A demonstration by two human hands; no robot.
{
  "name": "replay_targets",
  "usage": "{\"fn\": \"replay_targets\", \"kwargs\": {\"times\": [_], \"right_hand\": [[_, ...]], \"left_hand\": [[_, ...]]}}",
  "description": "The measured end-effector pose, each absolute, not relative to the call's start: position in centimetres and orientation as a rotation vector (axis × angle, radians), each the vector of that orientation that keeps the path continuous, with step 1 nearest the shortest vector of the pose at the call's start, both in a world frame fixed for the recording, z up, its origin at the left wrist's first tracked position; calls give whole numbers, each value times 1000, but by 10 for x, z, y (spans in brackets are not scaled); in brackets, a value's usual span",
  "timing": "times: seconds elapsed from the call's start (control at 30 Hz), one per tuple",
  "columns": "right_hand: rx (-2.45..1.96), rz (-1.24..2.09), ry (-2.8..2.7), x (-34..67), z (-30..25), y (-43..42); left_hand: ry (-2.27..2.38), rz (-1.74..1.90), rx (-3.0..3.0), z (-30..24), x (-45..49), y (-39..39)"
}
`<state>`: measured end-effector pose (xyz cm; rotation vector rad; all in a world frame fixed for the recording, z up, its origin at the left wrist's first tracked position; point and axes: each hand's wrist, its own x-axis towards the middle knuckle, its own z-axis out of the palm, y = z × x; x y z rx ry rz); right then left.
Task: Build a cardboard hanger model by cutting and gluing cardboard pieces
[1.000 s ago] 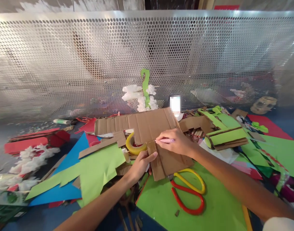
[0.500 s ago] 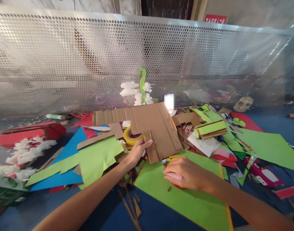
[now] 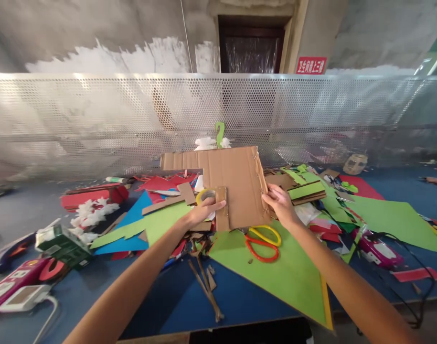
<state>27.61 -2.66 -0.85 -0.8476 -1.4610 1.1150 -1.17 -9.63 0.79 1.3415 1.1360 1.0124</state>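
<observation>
A brown corrugated cardboard piece (image 3: 236, 181), cut in an irregular stepped shape, is lifted off the table and tilted up towards me. My left hand (image 3: 203, 213) grips its lower left tab, thumb on the front. My right hand (image 3: 280, 203) holds its right edge, fingers curled round it. Below the cardboard lie scissors (image 3: 261, 240) with one yellow and one red handle loop, on a large green paper sheet (image 3: 282, 272). A yellow tape roll (image 3: 204, 194) shows just behind my left hand.
The blue table (image 3: 175, 296) is littered with green, blue and red paper, cardboard scraps (image 3: 207, 286) and white tissue tufts (image 3: 92, 215). A green box (image 3: 62, 243) and a pink-white device (image 3: 17, 284) lie left; a glue gun with cord (image 3: 378, 248) right. A perforated metal screen (image 3: 96, 119) walls the back.
My right hand has left the pink pen and the spot by the scissors and taken hold of the cardboard's right edge. The cardboard has been raised and tilted up. My view has lifted.
</observation>
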Motion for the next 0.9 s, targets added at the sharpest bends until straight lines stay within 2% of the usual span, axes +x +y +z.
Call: {"fn": "replay_targets", "kwargs": {"times": [0.33,0.63,0.7,0.77,0.83,0.9], "right_hand": [[-845,998,-1350,281,-15,-27],[-758,1085,-1316,277,-11,-28],[-758,1091,-1315,276,-10,-29],[-771,1084,-1326,275,-10,-28],[-775,1077,-1352,274,-11,-28],[-760,1068,-1378,274,-12,-28]], "left_hand": [[1535,1026,1283,1,-76,-157],[2555,610,1554,2,-82,-169],[2456,663,1734,12,-69,-165],[2062,812,1848,22,-51,-159],[1644,842,1779,27,-32,-150],[1412,859,1655,26,-15,-140]]}}
